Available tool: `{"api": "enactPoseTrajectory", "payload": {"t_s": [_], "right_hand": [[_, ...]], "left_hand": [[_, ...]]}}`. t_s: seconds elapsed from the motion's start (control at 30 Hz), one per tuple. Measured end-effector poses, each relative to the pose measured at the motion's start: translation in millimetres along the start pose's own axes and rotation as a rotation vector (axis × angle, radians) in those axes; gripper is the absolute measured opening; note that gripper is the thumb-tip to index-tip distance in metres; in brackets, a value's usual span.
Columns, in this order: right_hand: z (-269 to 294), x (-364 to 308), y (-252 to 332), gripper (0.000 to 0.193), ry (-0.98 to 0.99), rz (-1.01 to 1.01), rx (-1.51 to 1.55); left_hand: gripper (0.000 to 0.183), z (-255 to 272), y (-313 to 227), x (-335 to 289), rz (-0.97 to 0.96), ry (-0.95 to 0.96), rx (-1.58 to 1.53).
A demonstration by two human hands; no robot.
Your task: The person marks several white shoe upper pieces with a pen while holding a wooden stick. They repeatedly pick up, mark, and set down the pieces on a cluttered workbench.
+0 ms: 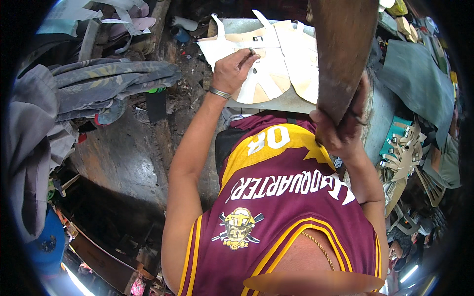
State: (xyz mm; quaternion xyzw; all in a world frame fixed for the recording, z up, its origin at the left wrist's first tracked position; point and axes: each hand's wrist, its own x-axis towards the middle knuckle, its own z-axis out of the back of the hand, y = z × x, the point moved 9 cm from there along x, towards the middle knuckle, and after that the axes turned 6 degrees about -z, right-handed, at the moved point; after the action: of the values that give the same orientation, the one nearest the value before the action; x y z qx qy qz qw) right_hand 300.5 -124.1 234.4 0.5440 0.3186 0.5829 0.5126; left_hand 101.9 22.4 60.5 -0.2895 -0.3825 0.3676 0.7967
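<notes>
My left hand (234, 71) is closed in a pinch over white and beige cut pieces with straps (261, 54), which look like sandal uppers. A small dark spot shows at its fingertips, and I cannot make out what they hold. The white pieces lie on a pale board (279, 104) in front of my body. On the right, my right hand (343, 126) grips the lower end of a large dark brown, tapering piece (345, 54) with a worn surface. That piece rises close to the camera, past the upper edge of view, and hides part of the board.
Grey and patterned cloths (113, 81) hang at the left. Beside them is a worn dark wooden surface (123, 153). A blue bottle-like thing (179, 34) stands beyond. On the right are a grey-green sheet (419, 79) and a pile of beige strapped pieces (405, 148).
</notes>
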Motion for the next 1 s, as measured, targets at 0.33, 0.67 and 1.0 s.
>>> {"api": "enactPoseTrajectory", "payload": {"t_s": [0.33, 0.67, 1.0], "right_hand": [[-16, -22, -64, 0.092, 0.260, -0.516, -0.506], [3, -28, -59, 0.097, 0.175, -0.475, -0.290], [2, -28, -56, 0.095, 0.168, -0.453, -0.302]], "left_hand": [[0.027, -2, 33, -11, 0.425, -0.150, -0.365], [0.025, -1, 14, -14, 0.461, 0.025, -0.396], [0.021, -7, 14, -14, 0.355, 0.041, -0.354]]}}
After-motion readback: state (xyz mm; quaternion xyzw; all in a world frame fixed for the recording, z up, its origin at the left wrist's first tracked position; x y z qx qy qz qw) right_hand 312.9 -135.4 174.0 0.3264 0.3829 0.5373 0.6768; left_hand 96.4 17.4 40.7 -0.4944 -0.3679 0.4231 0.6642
